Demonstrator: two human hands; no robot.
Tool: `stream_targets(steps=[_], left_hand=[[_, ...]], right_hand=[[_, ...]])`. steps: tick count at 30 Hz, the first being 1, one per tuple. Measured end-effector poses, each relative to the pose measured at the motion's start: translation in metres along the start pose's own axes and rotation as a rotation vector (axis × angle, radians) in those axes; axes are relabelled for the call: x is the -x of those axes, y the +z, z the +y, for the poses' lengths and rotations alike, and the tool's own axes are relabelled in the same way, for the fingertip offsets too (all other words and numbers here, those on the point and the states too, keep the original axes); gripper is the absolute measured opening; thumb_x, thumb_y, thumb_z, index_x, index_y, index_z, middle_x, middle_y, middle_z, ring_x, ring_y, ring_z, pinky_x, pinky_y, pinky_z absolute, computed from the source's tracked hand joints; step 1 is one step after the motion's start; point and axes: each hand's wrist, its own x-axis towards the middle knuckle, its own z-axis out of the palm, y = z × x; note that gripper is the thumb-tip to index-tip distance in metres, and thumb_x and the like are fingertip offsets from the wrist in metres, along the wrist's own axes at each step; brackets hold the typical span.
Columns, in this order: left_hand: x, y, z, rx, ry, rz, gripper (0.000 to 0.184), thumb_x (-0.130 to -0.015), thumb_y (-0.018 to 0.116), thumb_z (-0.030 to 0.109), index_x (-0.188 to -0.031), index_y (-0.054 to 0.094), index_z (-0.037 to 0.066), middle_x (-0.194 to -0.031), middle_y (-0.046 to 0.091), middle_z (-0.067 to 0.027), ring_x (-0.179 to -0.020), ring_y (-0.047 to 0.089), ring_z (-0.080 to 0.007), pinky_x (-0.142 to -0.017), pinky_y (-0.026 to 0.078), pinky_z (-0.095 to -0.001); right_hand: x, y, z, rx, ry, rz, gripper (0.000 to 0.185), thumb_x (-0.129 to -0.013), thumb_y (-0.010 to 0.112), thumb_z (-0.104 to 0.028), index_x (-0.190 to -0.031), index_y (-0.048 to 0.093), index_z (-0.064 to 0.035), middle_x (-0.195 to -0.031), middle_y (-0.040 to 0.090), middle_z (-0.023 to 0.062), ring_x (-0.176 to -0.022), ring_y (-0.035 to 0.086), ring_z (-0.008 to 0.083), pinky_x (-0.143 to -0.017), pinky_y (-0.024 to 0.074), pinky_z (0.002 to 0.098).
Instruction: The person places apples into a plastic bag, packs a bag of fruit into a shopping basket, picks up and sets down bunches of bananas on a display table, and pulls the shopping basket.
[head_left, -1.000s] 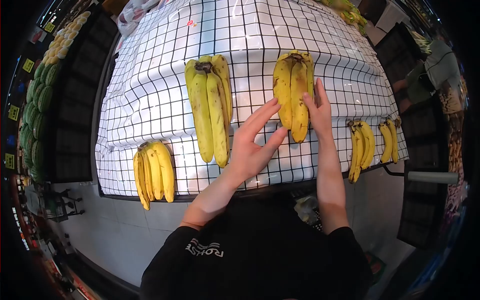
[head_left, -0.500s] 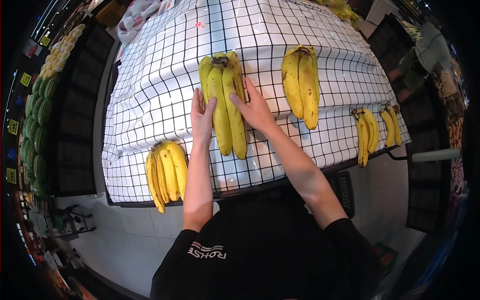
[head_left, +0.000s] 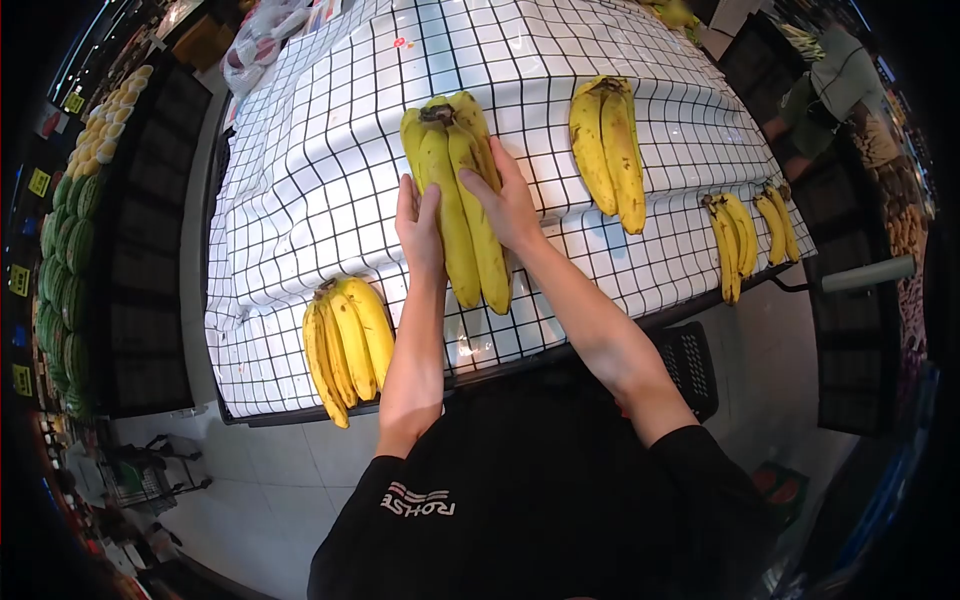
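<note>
A large greenish-yellow banana bunch (head_left: 460, 215) lies on the checked cloth (head_left: 300, 210), stem end away from me. My left hand (head_left: 422, 225) rests against its left side, and my right hand (head_left: 508, 200) is on its right side with the thumb over the top. Both hands clasp the bunch between them. To the right lies a spotted yellow bunch (head_left: 607, 150), untouched. A smaller yellow bunch (head_left: 348, 340) sits at the front left edge, its tips over the edge, close to my left forearm.
Two small bunches, one (head_left: 733, 240) beside another (head_left: 777, 225), lie at the right edge. A plastic bag (head_left: 262, 45) is at the back left. A person (head_left: 835, 90) stands at the far right. A shopping cart (head_left: 150, 475) stands on the floor at left.
Both hands have moved left from the spotted bunch to the large greenish one and closed in on its sides. That bunch has tilted slightly, its tips toward the right. The view has shifted.
</note>
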Motion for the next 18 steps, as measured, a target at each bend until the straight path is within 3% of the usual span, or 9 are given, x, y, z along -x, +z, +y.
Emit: stream_targets(steps=[6, 9, 12, 14, 18], left_hand=[[0.032, 0.01, 0.019, 0.199, -0.205, 0.011, 0.035, -0.097, 0.05, 0.017, -0.127, 0.046, -0.002, -0.109, 0.06, -0.0089, -0.091, 0.061, -0.0153, -0.075, 0.053, -0.0287], [0.042, 0.012, 0.019, 0.16, -0.19, 0.013, 0.031, -0.098, 0.048, 0.016, -0.124, 0.048, -0.001, -0.107, 0.061, -0.0084, -0.091, 0.061, -0.0149, -0.076, 0.052, -0.0282], [0.053, 0.017, 0.022, 0.129, -0.149, -0.065, 0.029, -0.099, 0.046, 0.014, -0.124, 0.049, -0.001, -0.107, 0.061, -0.0084, -0.091, 0.061, -0.0148, -0.076, 0.052, -0.0277], [0.06, 0.02, 0.022, 0.116, -0.148, -0.081, 0.028, -0.099, 0.046, 0.013, -0.123, 0.05, -0.001, -0.108, 0.061, -0.0084, -0.092, 0.061, -0.0144, -0.076, 0.052, -0.0274], [0.081, 0.018, 0.019, -0.022, -0.172, -0.021, 0.033, -0.098, 0.049, 0.012, -0.128, 0.047, -0.003, -0.112, 0.06, -0.0094, -0.096, 0.06, -0.0143, -0.079, 0.051, -0.0269]], right_hand=[[0.012, -0.009, -0.057, 0.036, 0.14, -0.072, 0.05, -0.088, 0.063, -0.012, -0.133, 0.047, 0.001, -0.12, 0.059, 0.0098, -0.105, 0.058, 0.0151, -0.09, 0.0464, 0.0278], [0.019, -0.016, -0.061, -0.04, 0.122, -0.104, 0.049, -0.087, 0.063, -0.01, -0.132, 0.048, 0.0003, -0.116, 0.061, 0.0084, -0.102, 0.059, 0.0141, -0.088, 0.0473, 0.0272], [0.029, -0.021, -0.061, -0.167, 0.15, -0.089, 0.05, -0.087, 0.064, -0.01, -0.133, 0.048, 0.0002, -0.119, 0.06, 0.0089, -0.105, 0.058, 0.0136, -0.089, 0.047, 0.027], [0.039, -0.025, -0.052, -0.218, 0.204, -0.048, 0.059, -0.081, 0.069, -0.021, -0.133, 0.049, -0.002, -0.127, 0.049, 0.0195, -0.119, 0.05, 0.0291, -0.101, 0.0394, 0.0362], [0.065, -0.034, -0.046, -0.2, 0.257, -0.035, 0.07, -0.082, 0.07, -0.024, -0.139, 0.04, 0.0026, -0.132, 0.045, 0.0194, -0.123, 0.048, 0.0277, -0.102, 0.0387, 0.0353]])
